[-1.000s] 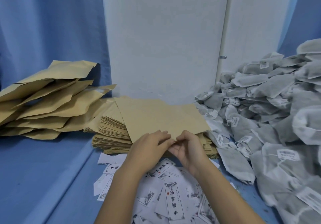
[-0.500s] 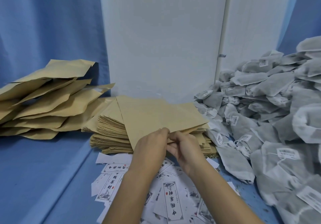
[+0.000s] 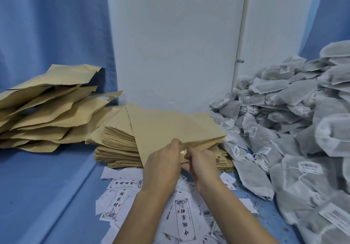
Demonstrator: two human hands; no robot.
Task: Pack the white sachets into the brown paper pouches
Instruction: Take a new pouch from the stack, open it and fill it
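Flat brown paper pouch [image 3: 170, 128] atop the stacked brown pouches [image 3: 117, 147]; left hand [image 3: 162, 164] and right hand [image 3: 202, 162] pinch its near edge.

A tall white flat panel [image 3: 176, 45] stands at the back. Blue fabric curtains [image 3: 47, 26] hang either side of it. Scattered white printed paper labels [image 3: 121, 202] lie before it on a blue tabletop [image 3: 37, 196].

The pouch [image 3: 170, 126] is matt brown paper, smooth with faint creases, like the stack [image 3: 117, 145] under it. The sachets [image 3: 284, 96] are white fine-meshed fabric, slightly rough. The labels [image 3: 183, 219] are smooth white printed paper, and the curtain [image 3: 47, 26] is soft blue cloth.
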